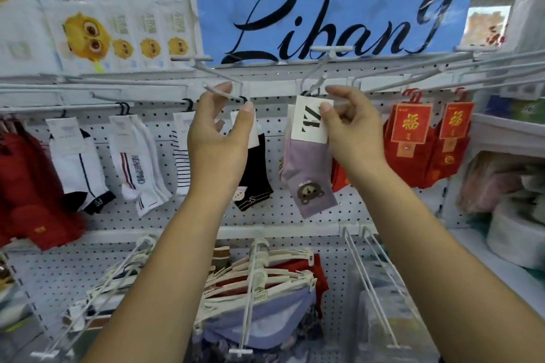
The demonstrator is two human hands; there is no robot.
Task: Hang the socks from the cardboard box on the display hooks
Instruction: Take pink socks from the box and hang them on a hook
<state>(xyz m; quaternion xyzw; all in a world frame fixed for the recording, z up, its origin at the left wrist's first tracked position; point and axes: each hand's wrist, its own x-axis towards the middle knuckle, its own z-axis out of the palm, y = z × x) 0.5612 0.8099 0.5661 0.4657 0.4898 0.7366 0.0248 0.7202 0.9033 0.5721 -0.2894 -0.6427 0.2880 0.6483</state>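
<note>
A pair of purple socks [309,174] with a bear face hangs by its white card from a white wire hook [317,74] at the middle of the pegboard. My right hand [351,127] pinches that card, thumb on its front. One hook to the left hang black socks [255,183] with a white card. My left hand [218,130] is raised to their hook [219,92] and pinches the card's top between thumb and curled fingers. The cardboard box is not in view.
White and striped socks [138,162] and red socks [26,186] hang to the left, and red carded socks [413,138] to the right. Below, hangers with garments [265,289] jut out, beside bare double wire hooks [371,280]. A shelf with packages [513,215] stands at the right.
</note>
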